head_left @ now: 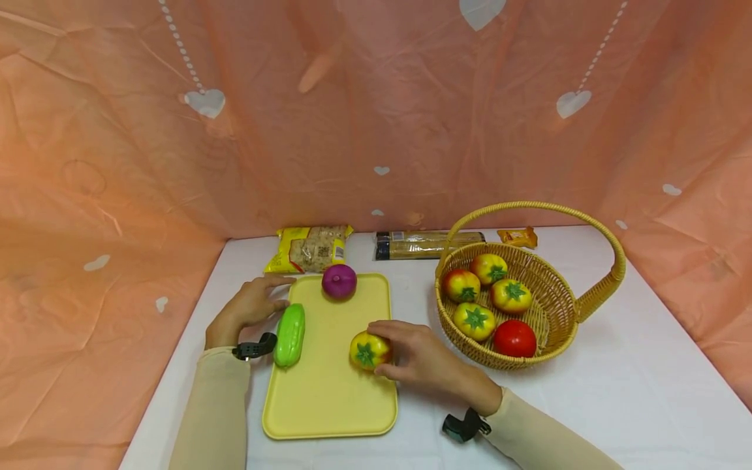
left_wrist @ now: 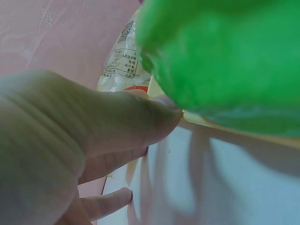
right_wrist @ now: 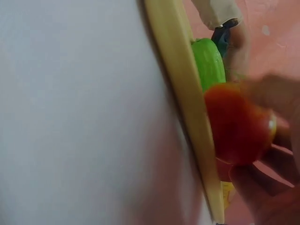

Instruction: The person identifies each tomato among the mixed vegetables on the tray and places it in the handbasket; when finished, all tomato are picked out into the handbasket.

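Note:
A yellow tray lies on the table, bearing a green cucumber-like vegetable along its left side and a purple onion at its far end. My right hand holds a yellow-red fruit with a green star-shaped leaf top over the tray's right side, thumb and fingers about it. In the right wrist view the fruit's red side shows close to the tray rim. My left hand rests at the tray's upper left edge, its fingers extended; the left wrist view shows the thumb right at the rim.
Right of the tray stands a wicker basket with a tall handle, holding several yellow-red fruits and a red tomato. Along the back lie a yellow-and-clear food bag, packs of dry noodles and a small orange packet.

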Demonstrator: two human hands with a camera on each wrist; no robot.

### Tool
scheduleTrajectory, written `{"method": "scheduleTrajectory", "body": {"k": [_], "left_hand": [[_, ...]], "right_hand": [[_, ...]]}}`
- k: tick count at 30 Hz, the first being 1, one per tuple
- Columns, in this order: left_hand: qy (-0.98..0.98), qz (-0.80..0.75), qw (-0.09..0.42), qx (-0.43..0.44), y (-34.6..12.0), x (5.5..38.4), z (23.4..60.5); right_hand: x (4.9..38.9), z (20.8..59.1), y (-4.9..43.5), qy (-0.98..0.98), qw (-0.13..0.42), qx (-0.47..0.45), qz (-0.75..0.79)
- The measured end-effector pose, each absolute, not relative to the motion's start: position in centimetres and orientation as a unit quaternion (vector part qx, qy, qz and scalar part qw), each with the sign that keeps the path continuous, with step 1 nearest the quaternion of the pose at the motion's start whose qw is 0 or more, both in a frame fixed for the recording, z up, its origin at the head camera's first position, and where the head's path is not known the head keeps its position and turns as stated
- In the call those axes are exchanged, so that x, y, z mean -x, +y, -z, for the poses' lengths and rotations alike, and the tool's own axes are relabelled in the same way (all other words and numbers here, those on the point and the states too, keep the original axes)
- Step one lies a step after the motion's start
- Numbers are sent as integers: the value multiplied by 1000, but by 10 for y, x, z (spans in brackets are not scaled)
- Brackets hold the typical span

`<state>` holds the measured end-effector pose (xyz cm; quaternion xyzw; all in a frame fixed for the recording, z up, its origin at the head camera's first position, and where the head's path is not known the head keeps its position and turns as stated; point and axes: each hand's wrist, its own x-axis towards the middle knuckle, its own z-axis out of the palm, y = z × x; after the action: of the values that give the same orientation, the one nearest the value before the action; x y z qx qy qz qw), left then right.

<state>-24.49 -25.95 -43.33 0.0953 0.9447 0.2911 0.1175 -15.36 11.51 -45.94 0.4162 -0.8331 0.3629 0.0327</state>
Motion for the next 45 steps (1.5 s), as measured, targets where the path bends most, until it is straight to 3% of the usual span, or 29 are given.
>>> {"method": "scheduleTrajectory", "body": {"k": [8,17,24,31,40,45], "left_hand": [[945,-292,112,-97,-261,243,433],[942,-302,105,-101,-262,242,434],[944,-296,103,-103,-260,241,436],[943,-298,112,-94,-259,242,435],[942,-300,111,-99,-260,243,436],[943,-297,109,-103,-259,245,437]], "right_hand": [[154,460,115,-829,21,-412,-378],[148,413,138,-783,-70,-350,-509],[156,400,202,-797,-11,-270,-541],[164,402,261,-858,2,-160,-488],[172,404,288,-897,-22,-108,-429],[169,402,295,-926,-6,-111,-360]]}}
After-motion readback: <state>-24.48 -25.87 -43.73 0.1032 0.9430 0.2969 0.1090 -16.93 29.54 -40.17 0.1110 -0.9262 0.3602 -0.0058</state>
